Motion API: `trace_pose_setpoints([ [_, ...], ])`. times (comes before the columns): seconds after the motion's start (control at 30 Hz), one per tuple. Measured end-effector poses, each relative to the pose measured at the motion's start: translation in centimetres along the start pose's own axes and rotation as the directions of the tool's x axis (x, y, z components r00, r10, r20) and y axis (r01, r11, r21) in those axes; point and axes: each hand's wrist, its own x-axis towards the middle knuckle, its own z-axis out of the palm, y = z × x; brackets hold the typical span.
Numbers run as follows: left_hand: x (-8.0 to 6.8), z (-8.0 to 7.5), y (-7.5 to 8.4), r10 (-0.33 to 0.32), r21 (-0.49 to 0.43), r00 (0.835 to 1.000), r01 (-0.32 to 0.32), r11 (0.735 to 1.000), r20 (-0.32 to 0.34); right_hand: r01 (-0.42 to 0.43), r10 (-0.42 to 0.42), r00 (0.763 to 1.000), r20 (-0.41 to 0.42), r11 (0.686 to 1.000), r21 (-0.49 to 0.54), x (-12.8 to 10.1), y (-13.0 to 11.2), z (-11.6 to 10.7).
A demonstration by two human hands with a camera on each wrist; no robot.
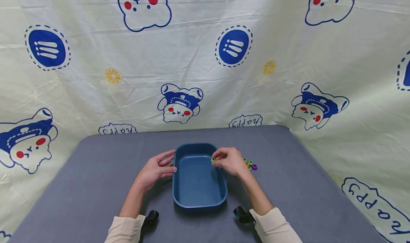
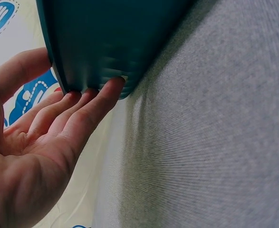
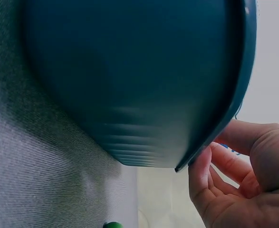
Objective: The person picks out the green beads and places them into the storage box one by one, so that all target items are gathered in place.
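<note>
Hands flank a blue tray [image 1: 198,196] standing on the grey surface [image 1: 96,186]. Left hand [image 1: 157,170] lies relaxed, straight fingers [image 2: 89,102] touching the tray's left outer wall. Right hand [image 1: 229,161] pinches a green ring [image 1: 213,160] at the tray's right rim. Tray interior is bare: nothing deposited yet. A small cluster of coloured rings [image 1: 250,164] lies on the surface just right of the right hand, apparently remaining to be handled.
</note>
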Motion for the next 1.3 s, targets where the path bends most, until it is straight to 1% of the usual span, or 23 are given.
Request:
trace_pose_setpoints([
  [0.43,0.1,-0.06,0.19,-0.007,0.001,1.0,0.007,1.0,0.002,-0.014,0.013,1.0,-0.016,1.0,-0.025,0.06,0.03,0.21],
  [0.63,0.11,-0.22,0.13,-0.008,0.001,1.0,0.008,1.0,0.002,-0.007,0.007,1.0,-0.012,0.999,-0.034,0.08,-0.02,0.31],
  [0.8,0.13,-0.29,0.1,-0.006,0.001,1.0,0.006,1.0,0.006,-0.021,0.021,1.0,-0.013,0.999,-0.037,0.14,-0.05,0.43],
  [1.3,0.17,-0.16,-0.02,0.002,0.003,1.0,-0.002,1.0,0.002,-0.015,0.014,1.0,-0.015,0.999,-0.043,0.07,0.08,0.58],
])
